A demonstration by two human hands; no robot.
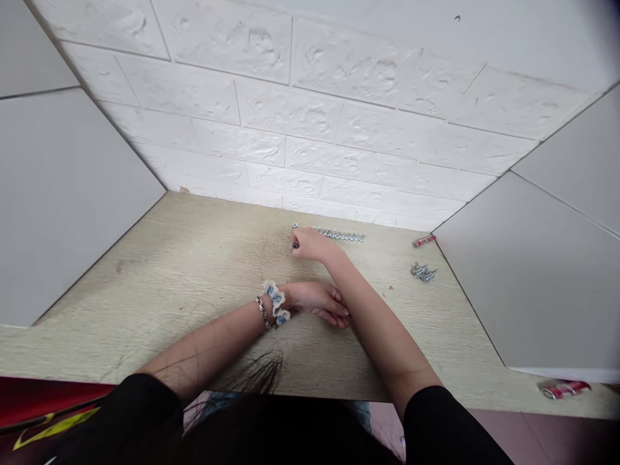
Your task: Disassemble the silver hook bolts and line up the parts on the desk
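Observation:
My right hand [310, 244] is closed at the left end of a row of small silver bolts [343, 236] lying side by side near the wall. A round metal end of a bolt [295, 247] shows between its fingers; the rest of it is hidden. Just beyond the fingertips, one more small metal piece [295, 226] can be seen. My left hand [317, 298] lies on the table under my right forearm, its fingers loosely bent and apart, holding nothing. Its wrist wears a chain bracelet and a blue and white scrunchie [274, 297].
A loose pile of silver bolts [424, 271] lies at the right on the pale wooden tabletop [203, 252]. One red cylinder [423, 241] rests by the right panel, another red cylinder [566, 389] near the front right edge. White brick-patterned wall [310, 155] closes the back; grey panels flank both sides.

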